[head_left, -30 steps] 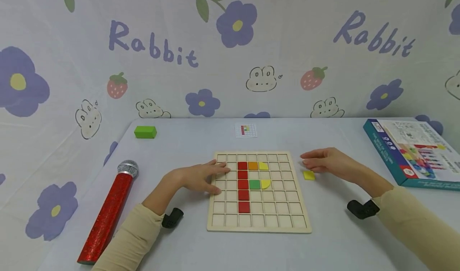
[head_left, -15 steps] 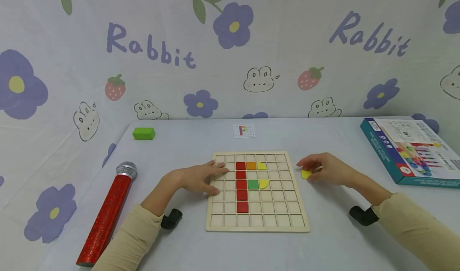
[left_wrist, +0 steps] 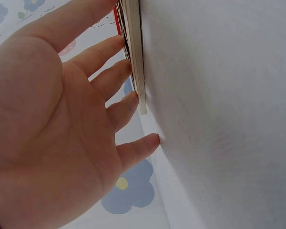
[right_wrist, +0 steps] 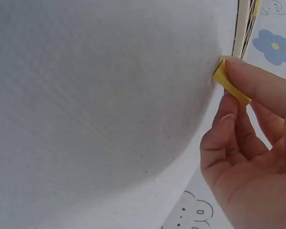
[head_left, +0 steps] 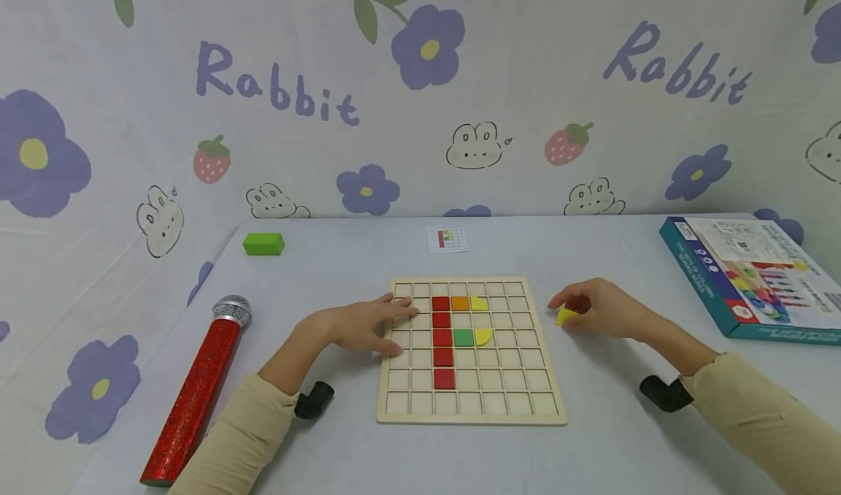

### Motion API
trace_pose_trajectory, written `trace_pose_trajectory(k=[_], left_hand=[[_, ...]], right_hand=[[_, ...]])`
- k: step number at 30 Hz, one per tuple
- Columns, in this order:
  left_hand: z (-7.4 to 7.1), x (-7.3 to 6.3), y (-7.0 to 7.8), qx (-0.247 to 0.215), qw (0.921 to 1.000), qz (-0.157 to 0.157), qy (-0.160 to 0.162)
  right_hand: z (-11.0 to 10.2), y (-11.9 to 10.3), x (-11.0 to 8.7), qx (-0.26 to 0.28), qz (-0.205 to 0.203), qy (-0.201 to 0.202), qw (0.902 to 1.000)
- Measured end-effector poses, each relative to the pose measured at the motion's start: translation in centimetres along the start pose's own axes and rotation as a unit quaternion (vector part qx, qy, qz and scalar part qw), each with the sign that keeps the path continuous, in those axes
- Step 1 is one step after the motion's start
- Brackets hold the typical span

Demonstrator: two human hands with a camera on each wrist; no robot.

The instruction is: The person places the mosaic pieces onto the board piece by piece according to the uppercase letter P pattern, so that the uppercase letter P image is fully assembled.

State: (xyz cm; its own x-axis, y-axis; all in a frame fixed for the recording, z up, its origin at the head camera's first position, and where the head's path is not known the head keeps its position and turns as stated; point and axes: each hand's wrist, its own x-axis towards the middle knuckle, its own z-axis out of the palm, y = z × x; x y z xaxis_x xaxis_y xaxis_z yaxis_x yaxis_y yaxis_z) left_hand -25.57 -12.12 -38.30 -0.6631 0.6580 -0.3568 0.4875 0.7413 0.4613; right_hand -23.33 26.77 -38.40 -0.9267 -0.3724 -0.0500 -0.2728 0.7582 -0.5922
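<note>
A wooden grid board [head_left: 471, 415] lies mid-table. It holds a column of red squares [head_left: 443, 357], an orange square [head_left: 460, 303], a green square [head_left: 463, 337] and two yellow rounded pieces, an upper one [head_left: 479, 303] and a lower one [head_left: 482, 336]. My left hand [head_left: 361, 325] rests on the board's left edge, fingers spread; the left wrist view shows its fingertips at the rim. Right of the board, my right hand [head_left: 601, 309] pinches a yellow tile [head_left: 565, 315] between thumb and fingers. In the right wrist view the yellow tile [right_wrist: 230, 86] stands tilted, its far side hidden.
A small card [head_left: 447, 239] with a coloured grid pattern lies behind the board. A green block [head_left: 263, 244] sits at the back left, a red microphone [head_left: 197, 393] at the left. A flat printed box [head_left: 755, 276] lies at the right.
My right hand has closed on the yellow tile, which lay flat on the table, and tipped it up. My left hand stays on the board's edge.
</note>
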Motion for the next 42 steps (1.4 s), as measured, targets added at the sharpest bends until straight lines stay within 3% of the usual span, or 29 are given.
trace_pose_trajectory(k=[6, 14, 18, 31, 42], left_hand=[[0.0, 0.0, -0.1, 0.004, 1.0000, -0.007, 0.000], [0.0, 0.1, -0.3, 0.003, 1.0000, -0.006, 0.000], [0.1, 0.0, -0.3, 0.002, 1.0000, -0.007, 0.001], [0.0, -0.1, -0.2, 0.001, 1.0000, -0.004, -0.001], [0.0, 0.0, -0.2, 0.005, 1.0000, -0.002, 0.000]], right_hand=[[-0.3, -0.4, 0.2, 0.021, 0.071, 0.023, 0.9970], [-0.1, -1.0, 0.8, 0.148, 0.128, 0.015, 0.9806], [0.7, -1.7, 1.5, 0.185, 0.146, 0.009, 0.9719], [3.3, -4.6, 3.7, 0.244, 0.152, -0.019, 0.9575], [4.9, -6.2, 4.7, 0.223, 0.161, -0.010, 0.9614]])
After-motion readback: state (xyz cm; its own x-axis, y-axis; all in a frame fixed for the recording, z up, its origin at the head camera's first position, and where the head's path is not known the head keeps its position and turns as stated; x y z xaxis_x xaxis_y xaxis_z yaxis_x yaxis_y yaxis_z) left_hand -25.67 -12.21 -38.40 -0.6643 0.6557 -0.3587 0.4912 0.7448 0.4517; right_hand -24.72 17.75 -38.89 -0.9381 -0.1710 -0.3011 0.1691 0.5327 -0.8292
